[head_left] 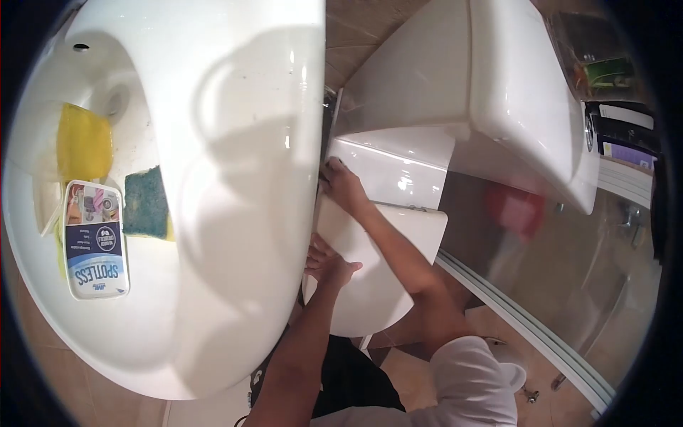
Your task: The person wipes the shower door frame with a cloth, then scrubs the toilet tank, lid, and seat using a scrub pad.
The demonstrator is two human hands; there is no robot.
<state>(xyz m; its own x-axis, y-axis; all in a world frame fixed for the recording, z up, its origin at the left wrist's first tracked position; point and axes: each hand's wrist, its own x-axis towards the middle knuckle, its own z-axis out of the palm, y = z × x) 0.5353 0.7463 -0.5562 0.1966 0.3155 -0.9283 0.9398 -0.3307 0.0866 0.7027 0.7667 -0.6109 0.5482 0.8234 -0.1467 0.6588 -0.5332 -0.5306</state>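
Reaching down with left hand (329,265) spread on the smooth white toilet lid (370,267), just beside the big shiny white sink (242,213) — with right hand (344,186) curled near its hinge, can't tell if gripping. Seems to call for careful fingers there.

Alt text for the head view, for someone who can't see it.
Left hand and right hand reach toward the narrow gap between a toilet, its lid down, and a white sink. The sink holds a yellow sponge cloth, a green scouring sponge and a "Spotless" tub.
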